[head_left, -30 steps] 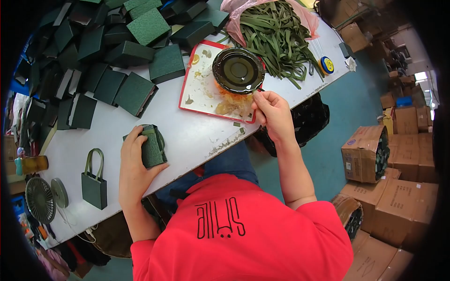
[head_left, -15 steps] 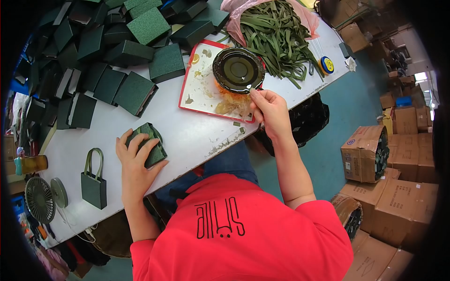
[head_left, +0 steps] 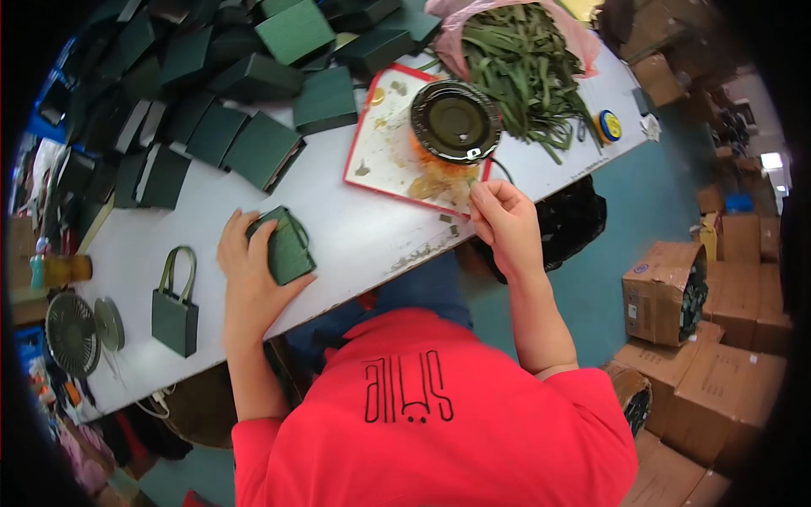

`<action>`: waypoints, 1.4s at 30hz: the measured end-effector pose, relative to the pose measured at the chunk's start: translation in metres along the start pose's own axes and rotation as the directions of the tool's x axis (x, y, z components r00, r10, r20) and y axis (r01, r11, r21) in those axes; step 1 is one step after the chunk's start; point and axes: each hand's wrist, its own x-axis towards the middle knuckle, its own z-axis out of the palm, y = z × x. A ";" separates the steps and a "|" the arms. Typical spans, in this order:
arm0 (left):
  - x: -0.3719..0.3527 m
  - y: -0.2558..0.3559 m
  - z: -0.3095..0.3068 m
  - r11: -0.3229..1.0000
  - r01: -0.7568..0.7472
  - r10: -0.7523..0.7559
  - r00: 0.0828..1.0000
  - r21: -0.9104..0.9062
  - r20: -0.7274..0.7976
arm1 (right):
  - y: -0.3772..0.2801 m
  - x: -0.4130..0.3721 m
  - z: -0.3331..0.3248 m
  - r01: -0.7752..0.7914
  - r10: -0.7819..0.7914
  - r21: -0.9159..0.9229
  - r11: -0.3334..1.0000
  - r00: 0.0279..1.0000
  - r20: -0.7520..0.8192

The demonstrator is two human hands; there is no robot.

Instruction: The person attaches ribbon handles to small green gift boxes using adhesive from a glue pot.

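Note:
My left hand [head_left: 253,258] wraps round a small dark green box [head_left: 289,249] on the white table, its fingers curled over the top and the thumb along the near side. A dark strap or edge shows at the box's upper corner. My right hand [head_left: 507,215] is closed in a pinch just below a round black pot [head_left: 456,121] with dark liquid in it. What the pinch holds, if anything, is too small to make out. The pot stands on a stained white board with a red rim [head_left: 348,169]. Left of my left hand stands a finished-looking green bag with a loop handle [head_left: 175,313].
Many dark green boxes [head_left: 325,100] are heaped at the back left. Green ribbons [head_left: 524,76] spill from a pink plastic bag [head_left: 587,51]. A yellow-blue round tin [head_left: 608,127] lies at the right, a small fan [head_left: 73,334] at the left. Cartons [head_left: 663,296] stand on the floor.
My right hand has drawn back from the pot's rim towards me. My left hand stays on the green box, which shows more of its top now. The whole view has shifted slightly.

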 end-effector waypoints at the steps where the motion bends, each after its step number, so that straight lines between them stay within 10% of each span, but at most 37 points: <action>1: 0.000 0.001 0.001 1.000 0.008 -0.008 1.000 0.008 -0.008 | 0.000 -0.006 0.006 -0.019 0.019 -0.011 1.000 0.999 0.040; 10: 0.005 -0.004 0.007 0.777 -0.207 0.221 0.974 -0.595 -0.051 | 0.003 -0.040 0.071 -0.253 0.371 -0.289 0.923 0.785 0.496; 42: 0.018 0.017 -0.005 0.789 -0.322 0.385 0.923 -0.523 0.012 | 0.032 -0.024 0.082 -0.142 0.450 -0.509 0.849 0.698 0.557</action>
